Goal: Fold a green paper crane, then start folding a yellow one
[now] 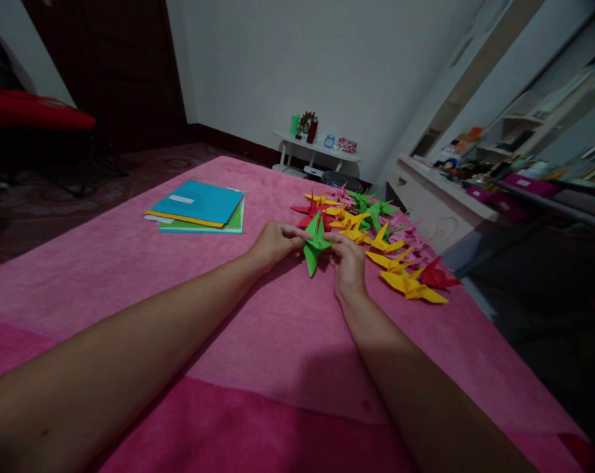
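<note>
Left hand [275, 244] and right hand [351, 263] both have their fingertips pinched on the green paper bird [317, 244], one from each side, and from my remote seat I see it between them over the pink cloth [258, 328], just in front of a cluster of folded birds. I cannot tell whether its underside touches the cloth. Its pointed shape resembles the others, so I judge the folding on this one to be at or near its end, with perhaps only some neatening of the wings left. Done, as far as I can see, are the yellow birds [410, 286], red birds [438, 274], pink birds [416, 240] and other green birds [375, 214], lying beyond and to the right; they overlap too much for me to count. On the left, well apart, a stack of coloured sheets [199, 202] lies flat, and I take it to be unfolded.
</note>
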Demonstrator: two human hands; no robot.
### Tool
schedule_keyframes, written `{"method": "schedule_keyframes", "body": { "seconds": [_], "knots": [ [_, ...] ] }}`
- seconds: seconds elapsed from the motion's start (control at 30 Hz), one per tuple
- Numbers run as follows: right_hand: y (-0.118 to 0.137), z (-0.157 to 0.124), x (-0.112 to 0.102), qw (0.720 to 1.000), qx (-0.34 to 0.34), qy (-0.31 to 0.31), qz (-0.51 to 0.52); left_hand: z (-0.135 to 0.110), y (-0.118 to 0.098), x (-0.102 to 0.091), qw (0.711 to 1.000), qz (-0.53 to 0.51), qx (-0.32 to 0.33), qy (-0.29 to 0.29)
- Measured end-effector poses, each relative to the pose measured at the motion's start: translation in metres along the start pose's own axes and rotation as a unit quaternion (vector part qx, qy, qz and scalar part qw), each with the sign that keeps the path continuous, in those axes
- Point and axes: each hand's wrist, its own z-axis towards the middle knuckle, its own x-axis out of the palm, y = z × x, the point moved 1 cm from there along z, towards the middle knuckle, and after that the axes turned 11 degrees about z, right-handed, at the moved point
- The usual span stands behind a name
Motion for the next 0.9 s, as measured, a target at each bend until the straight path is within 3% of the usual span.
{"method": "schedule_keyframes", "body": {
  "seconds": [0.13,0.37,0.7,0.9],
  "knots": [
    [0.0061,-0.0022,0.0045,0.996,0.03,-0.04,0.075,0.0037,0.005,0.0009,0.998,0.007,0.058,-0.004],
    [0.0061,-0.0052,0.0102,0.997,0.073,0.015,0.035,0.0036,0.0069,0.0002,0.992,0.062,0.109,-0.028],
    [0.0045,-0.0059,0.0073,0.999,0.035,0.009,-0.006,-0.0002,0.002,0.0021,0.999,-0.038,0.029,0.007],
    [0.0036,-0.0065,0.0072,0.999,0.031,0.012,-0.008,-0.0011,0.0041,0.0049,0.997,-0.059,0.047,0.008]
  ]
}}
